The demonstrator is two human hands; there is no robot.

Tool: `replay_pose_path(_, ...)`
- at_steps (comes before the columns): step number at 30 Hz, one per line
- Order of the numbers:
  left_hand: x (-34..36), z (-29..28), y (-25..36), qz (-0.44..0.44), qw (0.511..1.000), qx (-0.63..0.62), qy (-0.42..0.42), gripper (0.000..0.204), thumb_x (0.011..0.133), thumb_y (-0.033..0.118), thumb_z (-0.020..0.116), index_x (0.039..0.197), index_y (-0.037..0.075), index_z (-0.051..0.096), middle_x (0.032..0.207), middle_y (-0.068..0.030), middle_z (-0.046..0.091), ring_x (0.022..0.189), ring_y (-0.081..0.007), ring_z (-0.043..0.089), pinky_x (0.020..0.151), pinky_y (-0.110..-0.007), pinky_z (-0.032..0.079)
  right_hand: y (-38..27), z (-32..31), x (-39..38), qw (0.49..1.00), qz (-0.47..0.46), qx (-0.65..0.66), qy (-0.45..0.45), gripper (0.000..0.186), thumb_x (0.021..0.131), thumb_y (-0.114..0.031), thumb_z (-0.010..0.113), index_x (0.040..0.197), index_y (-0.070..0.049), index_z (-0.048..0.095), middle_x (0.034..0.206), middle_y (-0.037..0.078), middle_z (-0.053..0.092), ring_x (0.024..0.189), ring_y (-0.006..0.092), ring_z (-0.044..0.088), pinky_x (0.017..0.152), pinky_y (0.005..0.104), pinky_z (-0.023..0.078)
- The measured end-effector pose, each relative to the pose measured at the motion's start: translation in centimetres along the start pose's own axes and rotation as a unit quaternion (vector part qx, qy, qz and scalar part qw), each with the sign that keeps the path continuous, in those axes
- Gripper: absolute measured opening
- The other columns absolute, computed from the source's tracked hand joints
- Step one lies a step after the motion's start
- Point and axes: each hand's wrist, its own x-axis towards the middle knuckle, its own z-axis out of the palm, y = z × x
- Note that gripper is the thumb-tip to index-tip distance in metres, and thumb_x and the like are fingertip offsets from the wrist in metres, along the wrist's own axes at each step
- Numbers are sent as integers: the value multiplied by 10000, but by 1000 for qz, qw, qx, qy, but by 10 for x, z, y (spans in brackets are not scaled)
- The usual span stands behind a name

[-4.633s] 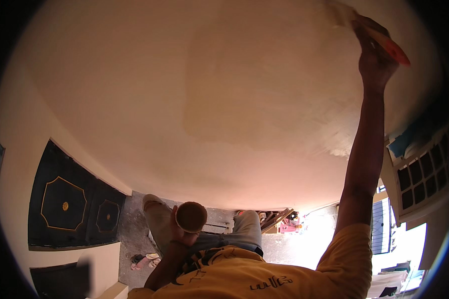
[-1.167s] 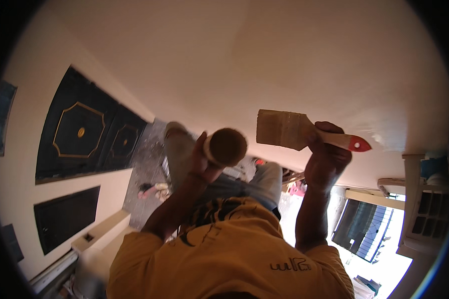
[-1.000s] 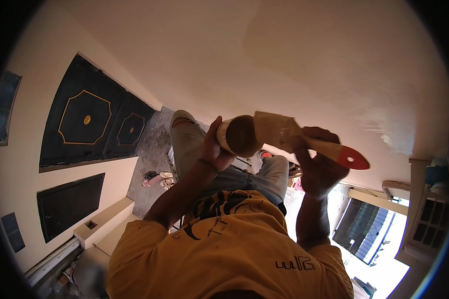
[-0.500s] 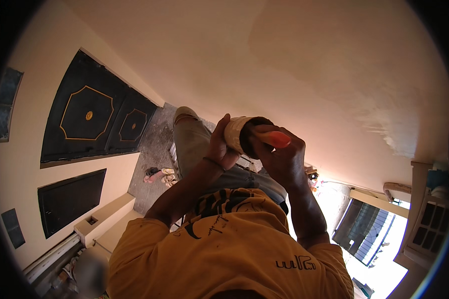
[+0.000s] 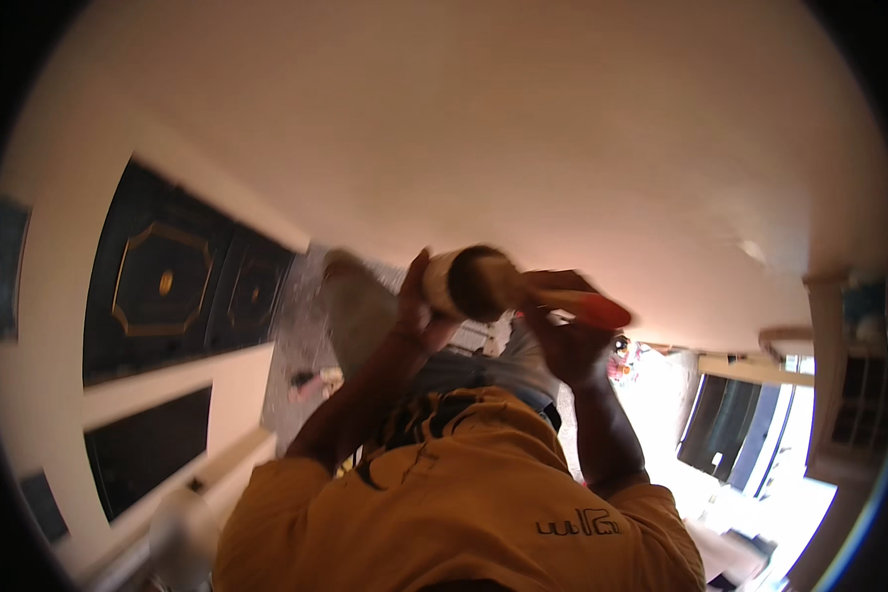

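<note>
My left hand [image 5: 421, 311] is wrapped round a pale cylindrical container [image 5: 444, 286] with a dark mouth, held in front of my lap. Just to its right my right hand [image 5: 572, 335] grips a wide paintbrush [image 5: 602, 308] by its wooden handle with a red tip; the bristle end is at the container's mouth, blurred, so I cannot tell whether it is inside. Above both hands stretches a pale wall [image 5: 444, 118] with a faint uneven patch at the right.
At left stand a black panelled double door [image 5: 168, 281] and a dark wall panel [image 5: 148, 444]. My legs [image 5: 360, 326] are below the hands on a grey floor [image 5: 296, 335] with some footwear. A bright window or doorway [image 5: 730, 424] and a grilled unit [image 5: 858, 395] are at right.
My right hand has come down from high on the wall to the container. Since half a second ago, when the brush was in the container, it has shifted slightly right and down.
</note>
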Motion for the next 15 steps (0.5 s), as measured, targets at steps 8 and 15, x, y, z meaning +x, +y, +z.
replay_pose_path(8,12,3,-4,-61,997,30,-33,666,1022,599,453,1422,74,546,1426,-158,590,1331,-335,557,1124,-535,453,6,-9,-1,995,-10,22,100,205,872,-86,817,1022,2,707,970,97,752,830,157,737,706,287,590)
replay_pose_path(15,31,28,-37,-64,996,30,46,508,1016,551,515,1346,177,614,1301,-98,668,1176,-319,668,893,-510,617,27,-50,-10,859,244,389,229,196,945,-121,714,1096,-12,655,973,95,704,841,180,712,678,299,586)
